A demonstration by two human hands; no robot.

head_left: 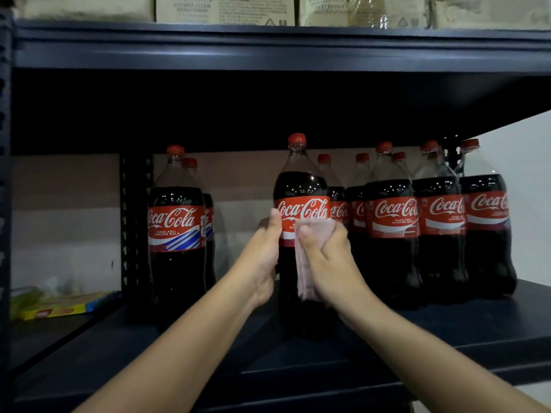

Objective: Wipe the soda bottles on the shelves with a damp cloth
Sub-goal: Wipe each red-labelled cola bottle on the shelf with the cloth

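While the left hand [265, 257] wraps its grip round 1 cola bottle [301, 189], thumb up, the right hand [325, 257] pinches a pink cloth [304, 272] against its label, both arms stretched forward.

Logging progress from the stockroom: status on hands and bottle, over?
Left hand grips the front bottle. Right hand presses the cloth against its label. Neighbouring bottles crowd its right side.
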